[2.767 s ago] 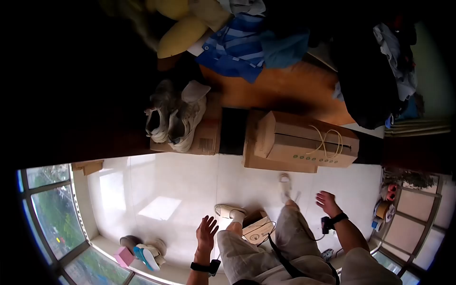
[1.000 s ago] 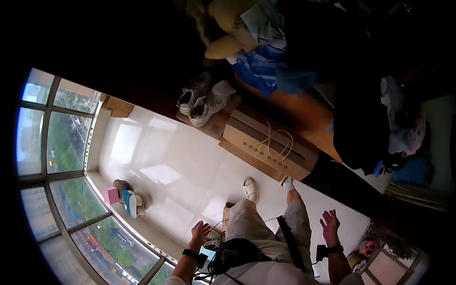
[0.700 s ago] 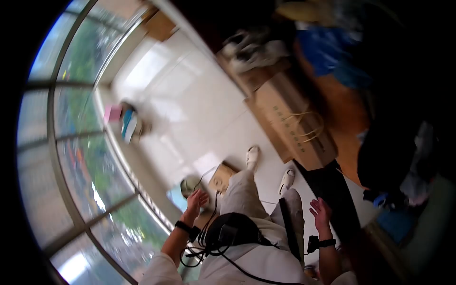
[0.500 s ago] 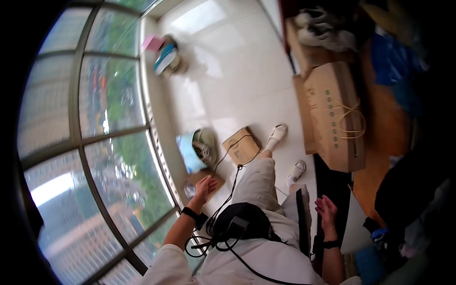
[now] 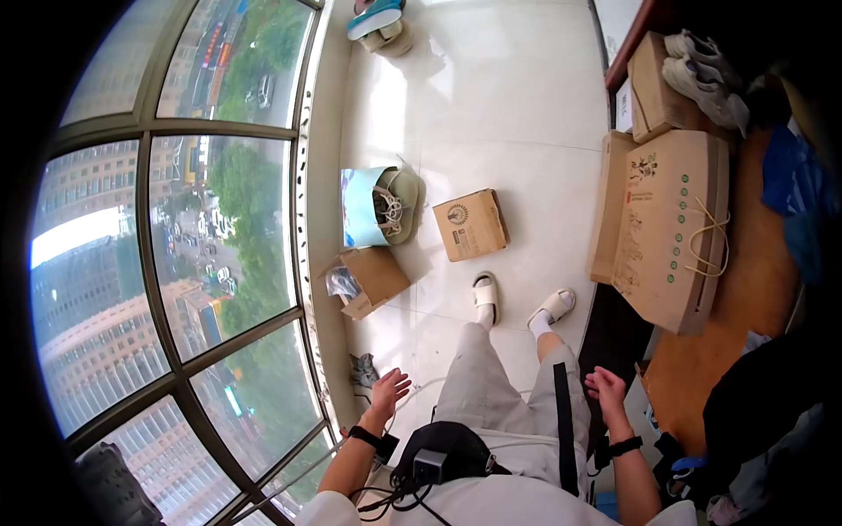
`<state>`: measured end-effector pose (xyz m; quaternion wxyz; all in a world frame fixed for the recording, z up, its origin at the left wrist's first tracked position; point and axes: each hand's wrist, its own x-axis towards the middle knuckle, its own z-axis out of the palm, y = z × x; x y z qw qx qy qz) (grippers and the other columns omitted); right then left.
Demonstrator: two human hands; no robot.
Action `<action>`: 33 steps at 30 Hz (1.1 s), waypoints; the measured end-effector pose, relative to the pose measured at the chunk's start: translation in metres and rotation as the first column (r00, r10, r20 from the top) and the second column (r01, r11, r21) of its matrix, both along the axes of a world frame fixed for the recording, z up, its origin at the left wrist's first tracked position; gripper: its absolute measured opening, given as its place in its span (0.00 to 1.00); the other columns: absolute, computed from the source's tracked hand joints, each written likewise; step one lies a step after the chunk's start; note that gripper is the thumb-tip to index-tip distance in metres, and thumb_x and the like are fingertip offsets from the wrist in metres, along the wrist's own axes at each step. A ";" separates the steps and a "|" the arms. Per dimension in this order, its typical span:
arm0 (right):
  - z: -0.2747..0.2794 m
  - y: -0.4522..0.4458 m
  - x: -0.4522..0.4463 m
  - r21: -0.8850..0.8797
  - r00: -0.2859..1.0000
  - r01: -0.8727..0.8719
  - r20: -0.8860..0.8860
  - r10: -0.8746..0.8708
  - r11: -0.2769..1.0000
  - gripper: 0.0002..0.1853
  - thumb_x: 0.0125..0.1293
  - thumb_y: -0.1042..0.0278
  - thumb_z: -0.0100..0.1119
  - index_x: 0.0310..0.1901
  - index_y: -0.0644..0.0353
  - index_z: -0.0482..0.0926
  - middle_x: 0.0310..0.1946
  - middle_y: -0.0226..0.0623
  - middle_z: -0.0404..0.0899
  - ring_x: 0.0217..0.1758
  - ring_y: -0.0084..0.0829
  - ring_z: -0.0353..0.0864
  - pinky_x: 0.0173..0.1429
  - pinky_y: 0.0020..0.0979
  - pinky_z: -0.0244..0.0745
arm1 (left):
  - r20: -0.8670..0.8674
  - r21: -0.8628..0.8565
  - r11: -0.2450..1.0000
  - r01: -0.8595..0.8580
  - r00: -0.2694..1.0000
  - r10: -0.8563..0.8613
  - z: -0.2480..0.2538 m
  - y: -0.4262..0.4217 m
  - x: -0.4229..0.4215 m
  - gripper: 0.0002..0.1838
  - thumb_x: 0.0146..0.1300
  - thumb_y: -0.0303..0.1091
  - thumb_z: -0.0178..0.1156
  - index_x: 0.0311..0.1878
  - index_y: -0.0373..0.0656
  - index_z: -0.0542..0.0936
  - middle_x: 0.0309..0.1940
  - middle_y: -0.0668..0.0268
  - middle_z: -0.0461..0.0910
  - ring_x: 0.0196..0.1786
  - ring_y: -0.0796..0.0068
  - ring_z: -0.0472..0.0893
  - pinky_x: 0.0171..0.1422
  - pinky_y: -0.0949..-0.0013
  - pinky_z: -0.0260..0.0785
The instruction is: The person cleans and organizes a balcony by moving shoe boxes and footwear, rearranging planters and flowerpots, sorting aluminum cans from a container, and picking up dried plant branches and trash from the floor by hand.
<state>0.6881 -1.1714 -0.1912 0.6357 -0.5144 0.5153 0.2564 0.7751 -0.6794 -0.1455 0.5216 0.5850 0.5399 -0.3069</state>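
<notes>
My left hand point(image 5: 387, 393) is held out at waist height by the window side, palm inward and fingers spread, with nothing in it. On the other side my right hand point(image 5: 606, 391) hangs in the air beside my hip, fingers loosely bent and apart, also holding nothing. Ahead of my feet a closed brown cardboard box point(image 5: 469, 226) lies on the tiled floor. To its left stands a light-blue bag point(image 5: 364, 207) with pale cords at its opening. Just below the bag, an opened cardboard box point(image 5: 377, 279) shows grey plastic inside. Neither hand touches these things.
Windows point(image 5: 224, 219) line the left wall. At right, a large carton with a cord handle point(image 5: 671, 223) lies near shoes point(image 5: 702, 74) on a smaller box. Blue and white footwear point(image 5: 377, 22) sits on the far floor. A black pouch with cables point(image 5: 443, 456) is at my waist.
My view has levelled and shifted, so the floor items appear higher and farther left. My feet now stand side by side below the closed box. Both hands stay empty.
</notes>
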 end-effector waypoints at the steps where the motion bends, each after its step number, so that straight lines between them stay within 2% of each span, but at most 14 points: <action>1: -0.006 0.006 0.009 0.003 0.999 -0.034 0.012 0.034 0.999 0.19 0.66 0.62 0.53 0.54 0.65 0.71 0.40 0.38 0.80 0.40 0.27 0.81 0.41 0.25 0.75 | 0.009 -0.013 1.000 -0.004 1.000 0.004 -0.001 0.006 0.000 0.30 0.64 0.43 0.56 0.64 0.36 0.61 0.52 0.56 0.74 0.51 0.63 0.77 0.53 0.64 0.69; 7: -0.060 0.061 0.070 0.005 0.985 -0.173 0.001 0.173 0.985 0.20 0.64 0.62 0.54 0.54 0.66 0.72 0.38 0.37 0.80 0.39 0.26 0.80 0.41 0.24 0.74 | 0.040 -0.020 1.000 -0.001 0.999 0.002 -0.024 0.059 0.019 0.29 0.64 0.41 0.55 0.63 0.36 0.62 0.52 0.56 0.74 0.51 0.65 0.77 0.52 0.66 0.70; 9: -0.082 0.088 0.095 -0.001 0.974 -0.225 -0.022 0.225 0.974 0.20 0.63 0.62 0.55 0.53 0.66 0.72 0.38 0.36 0.80 0.39 0.26 0.80 0.40 0.23 0.74 | 0.054 -0.021 0.999 0.028 0.998 -0.027 -0.048 0.082 0.029 0.29 0.64 0.41 0.56 0.63 0.35 0.63 0.52 0.56 0.74 0.52 0.65 0.77 0.52 0.66 0.70; 11: -0.106 0.123 0.120 -0.010 0.981 -0.191 -0.043 0.191 0.981 0.21 0.62 0.62 0.57 0.53 0.66 0.72 0.39 0.36 0.80 0.40 0.25 0.80 0.40 0.23 0.73 | 0.054 -0.047 0.998 0.032 0.998 -0.029 -0.077 0.101 0.041 0.29 0.64 0.42 0.56 0.62 0.34 0.64 0.51 0.56 0.75 0.52 0.65 0.77 0.53 0.66 0.70; 13: -0.149 0.163 0.139 -0.053 0.957 -0.290 -0.027 0.289 0.955 0.25 0.60 0.61 0.60 0.55 0.67 0.71 0.40 0.37 0.79 0.42 0.27 0.79 0.42 0.25 0.74 | 0.070 -0.086 0.995 0.048 0.997 -0.042 -0.111 0.115 0.064 0.29 0.63 0.42 0.56 0.62 0.33 0.64 0.51 0.55 0.75 0.52 0.66 0.77 0.54 0.67 0.69; 15: -0.203 0.210 0.153 -0.366 0.848 -0.499 -0.023 0.529 0.785 0.33 0.56 0.57 0.64 0.59 0.68 0.67 0.42 0.42 0.78 0.45 0.34 0.79 0.48 0.28 0.73 | 0.065 -0.109 0.991 0.071 0.996 -0.065 -0.135 0.125 0.079 0.29 0.64 0.42 0.55 0.63 0.33 0.63 0.52 0.55 0.75 0.52 0.65 0.76 0.55 0.66 0.69; 17: -0.245 0.264 0.177 -0.467 0.799 -0.565 -0.106 0.592 0.680 0.42 0.51 0.50 0.66 0.62 0.68 0.61 0.51 0.51 0.73 0.55 0.43 0.73 0.57 0.31 0.69 | 0.118 -0.128 0.984 0.126 0.987 -0.111 -0.154 0.133 0.098 0.30 0.65 0.42 0.54 0.64 0.32 0.62 0.54 0.53 0.73 0.54 0.64 0.76 0.56 0.66 0.69; 19: -0.274 0.312 0.222 -0.475 0.692 -0.678 -0.156 0.705 0.561 0.50 0.48 0.45 0.66 0.66 0.67 0.54 0.63 0.57 0.58 0.67 0.46 0.58 0.64 0.36 0.62 | 0.138 -0.136 0.979 0.153 0.981 -0.134 -0.161 0.139 0.109 0.30 0.65 0.42 0.54 0.64 0.32 0.61 0.55 0.53 0.73 0.54 0.64 0.75 0.57 0.66 0.68; 21: -0.299 0.358 0.267 -0.416 0.574 -0.796 -0.286 0.767 0.440 0.54 0.48 0.43 0.65 0.67 0.66 0.47 0.68 0.56 0.46 0.72 0.49 0.45 0.67 0.46 0.55 | 0.138 -0.133 0.977 0.168 0.979 -0.150 -0.171 0.148 0.113 0.31 0.65 0.43 0.54 0.64 0.31 0.61 0.55 0.53 0.72 0.55 0.65 0.75 0.58 0.66 0.67; 23: -0.341 0.391 0.301 -0.382 0.518 -0.841 -0.364 0.774 0.383 0.57 0.47 0.43 0.66 0.68 0.65 0.41 0.70 0.55 0.37 0.73 0.52 0.38 0.66 0.59 0.50 | 0.139 -0.089 0.982 0.166 0.978 -0.153 -0.178 0.157 0.114 0.29 0.65 0.39 0.54 0.63 0.31 0.62 0.54 0.53 0.73 0.53 0.67 0.75 0.56 0.68 0.68; 26: -0.398 0.430 0.332 -0.431 0.531 -0.834 -0.458 0.713 0.344 0.59 0.47 0.44 0.67 0.68 0.65 0.37 0.69 0.60 0.33 0.73 0.57 0.33 0.63 0.66 0.48 | 0.101 -0.021 0.997 0.077 0.992 -0.074 -0.186 0.172 0.107 0.26 0.65 0.35 0.54 0.62 0.31 0.63 0.53 0.53 0.73 0.53 0.67 0.76 0.56 0.69 0.68; 27: -0.413 0.442 0.338 -0.423 0.527 -0.838 -0.466 0.710 0.345 0.59 0.47 0.44 0.67 0.68 0.65 0.37 0.69 0.60 0.33 0.73 0.57 0.33 0.63 0.66 0.48 | 0.093 0.003 0.996 0.091 0.991 -0.091 -0.192 0.178 0.100 0.27 0.66 0.39 0.53 0.63 0.31 0.63 0.54 0.53 0.73 0.53 0.65 0.76 0.55 0.67 0.69; 29: -0.438 0.459 0.349 -0.452 0.555 -0.829 -0.601 0.575 0.328 0.61 0.47 0.46 0.67 0.68 0.67 0.33 0.67 0.67 0.30 0.72 0.62 0.30 0.63 0.66 0.48 | 0.056 0.030 0.998 0.047 0.997 -0.049 -0.201 0.186 0.095 0.26 0.66 0.37 0.53 0.62 0.32 0.64 0.53 0.53 0.74 0.52 0.65 0.77 0.55 0.67 0.70; 33: -0.477 0.467 0.343 -0.531 0.604 -0.795 -0.647 0.466 0.293 0.60 0.47 0.49 0.68 0.67 0.68 0.34 0.67 0.69 0.30 0.72 0.62 0.28 0.63 0.66 0.47 | -0.014 0.054 0.999 -0.002 1.000 0.003 -0.213 0.194 0.078 0.25 0.66 0.37 0.53 0.62 0.33 0.64 0.53 0.53 0.74 0.51 0.65 0.77 0.54 0.67 0.71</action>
